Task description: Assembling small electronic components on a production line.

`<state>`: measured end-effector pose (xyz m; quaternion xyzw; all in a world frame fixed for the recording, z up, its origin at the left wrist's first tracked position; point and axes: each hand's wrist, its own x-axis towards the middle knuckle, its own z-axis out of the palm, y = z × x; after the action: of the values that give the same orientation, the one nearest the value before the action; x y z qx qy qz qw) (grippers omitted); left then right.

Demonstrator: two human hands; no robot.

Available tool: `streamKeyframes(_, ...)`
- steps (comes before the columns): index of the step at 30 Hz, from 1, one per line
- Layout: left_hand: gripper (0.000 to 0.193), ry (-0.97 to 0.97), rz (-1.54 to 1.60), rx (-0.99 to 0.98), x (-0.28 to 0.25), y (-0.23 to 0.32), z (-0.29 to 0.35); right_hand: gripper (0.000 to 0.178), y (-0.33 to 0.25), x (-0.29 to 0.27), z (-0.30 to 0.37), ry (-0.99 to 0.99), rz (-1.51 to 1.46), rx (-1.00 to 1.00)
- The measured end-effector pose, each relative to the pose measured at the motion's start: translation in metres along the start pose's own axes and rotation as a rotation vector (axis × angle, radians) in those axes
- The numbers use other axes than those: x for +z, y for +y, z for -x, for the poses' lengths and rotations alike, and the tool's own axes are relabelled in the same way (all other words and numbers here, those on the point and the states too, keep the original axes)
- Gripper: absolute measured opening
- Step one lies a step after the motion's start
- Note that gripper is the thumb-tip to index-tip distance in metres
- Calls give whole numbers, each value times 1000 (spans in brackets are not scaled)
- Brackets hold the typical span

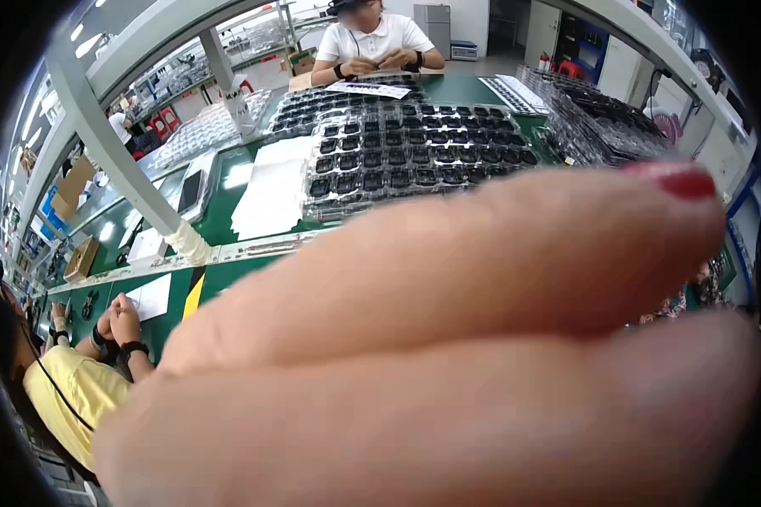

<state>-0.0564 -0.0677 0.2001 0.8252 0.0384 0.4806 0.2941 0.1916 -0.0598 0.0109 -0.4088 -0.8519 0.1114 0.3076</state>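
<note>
My left hand (414, 338) is very close in front of the view and blurred, reaching in from the lower left. Two of its fingers stretch out to the right, one above the other. They touch along their length and part slightly at the tips, with nothing seen between them. Red polish shows on the upper fingertip. Behind the fingers lie clear plastic trays (414, 152) of small black parts, which the hand does not appear to touch. White sheets (272, 190) lie left of the trays. My right hand is not in view, and the near work surface is mostly covered.
A person in a white shirt (376, 42) sits across the green bench, hands together. Another person in a yellow top (80, 389) sits at the left. A metal frame post (123, 144) rises from the bench divider. Stacked trays (609, 118) stand at the right.
</note>
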Motion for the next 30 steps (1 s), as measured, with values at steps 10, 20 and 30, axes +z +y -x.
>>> streamKeyframes(10, 60, 13, -72, 20, 21, 3, -27, 22, 10, 9, 7, -62, -5, 35)
streamKeyframes(20, 55, 108, 103, 53, 57, -25, -56, 18, 15, 18, 2, -41, -22, 34)
streamKeyframes(30, 51, 157, 19, 50, 46, -11, -79, 20, 11, 13, 7, -96, 0, 64)
